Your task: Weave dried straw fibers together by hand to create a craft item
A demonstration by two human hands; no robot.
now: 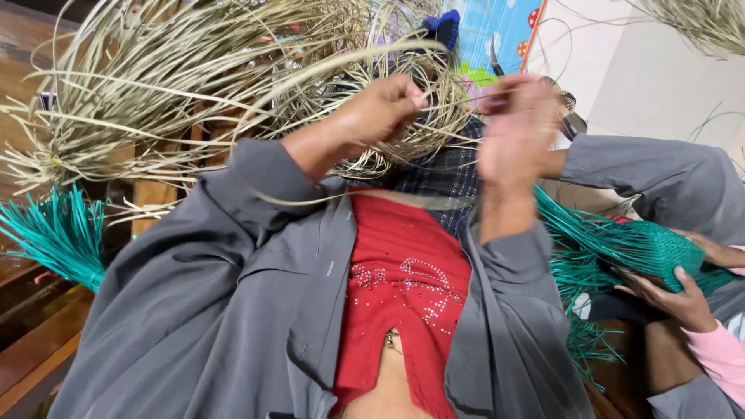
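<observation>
Head view. The person's left hand [382, 107] is raised before the chest, forearm bare below a pushed-up grey sleeve [233, 256], its fingers curled tight and pinching pale straw strips [233, 62] at the near edge of a loose, half-woven straw piece [403, 116]. The right hand [518, 128] stands just right of the straw piece, palm turned toward the wearer, blurred; its fingers are bent around thin strands running across from the straw piece, though how firmly they grip cannot be told. The long free strips fan out left of and above the straw piece, over dark wooden boards [46, 341].

Below the straw piece the open grey jacket shows a red top [403, 279] with small shiny studs, and a patch of dark checked cloth [446, 182] lies directly beneath the weaving.

Lower right of the straw piece, another person's hands [675, 299], one with a pink cuff [718, 353], hold a teal woven piece [644, 244] whose loose teal strips spread toward the wearer's right sleeve. A second bundle of teal strips [58, 233] lies far to the lower left of the straw piece, on the boards.

Above and right of the straw piece are a bright printed mat [500, 31] in blue with coloured shapes and a pale flat surface [660, 70]; more straw ends [698, 19] hang at the upper right corner.
</observation>
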